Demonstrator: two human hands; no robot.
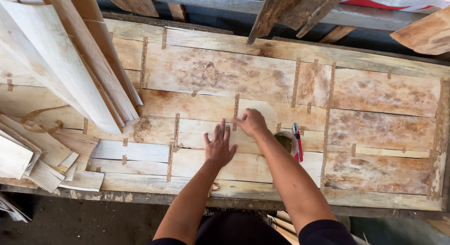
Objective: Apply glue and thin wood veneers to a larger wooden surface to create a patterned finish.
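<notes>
My left hand [219,143] lies flat, fingers spread, on the patched sheet of thin wood veneer [375,128] that covers the bench. My right hand [252,121] presses with curled fingertips on a vertical strip of brown paper tape [236,112] where two veneer pieces meet. It holds nothing that I can see. A roll of tape [284,141] sits just right of my right forearm, partly hidden by it. Red-handled cutters [297,142] lie beside the roll.
A stack of long pale veneer strips [70,71] leans across the left side. Short offcuts [42,160] pile at the lower left edge. Rough boards [290,10] hang over the far side. The bench's front edge [140,198] runs just before my body.
</notes>
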